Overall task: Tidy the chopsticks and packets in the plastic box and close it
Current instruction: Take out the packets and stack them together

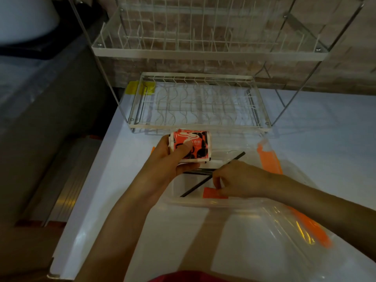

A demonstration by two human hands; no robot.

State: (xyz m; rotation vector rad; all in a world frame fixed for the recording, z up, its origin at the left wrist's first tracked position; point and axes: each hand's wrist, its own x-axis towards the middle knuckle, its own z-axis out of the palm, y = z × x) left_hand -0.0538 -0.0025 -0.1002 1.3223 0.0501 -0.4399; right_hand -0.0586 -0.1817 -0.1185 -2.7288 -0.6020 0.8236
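Left hand (173, 159) clenched round stack of packets (191, 146), orange-red with black and white swirls, thumb on top face, held above far-left corner of plastic box (205, 202). Right hand (242, 181) inside box, fingers pinching lone orange packet (213, 193) on floor. Black chopsticks (195, 187) crossed in box, middles hidden under right hand, one tip poking past far rim. Clear lid (284, 231) with orange clips lying right of box, edges hard to trace. Dish rack (199, 102) just behind on white bench (97, 200); bench edge close at left.
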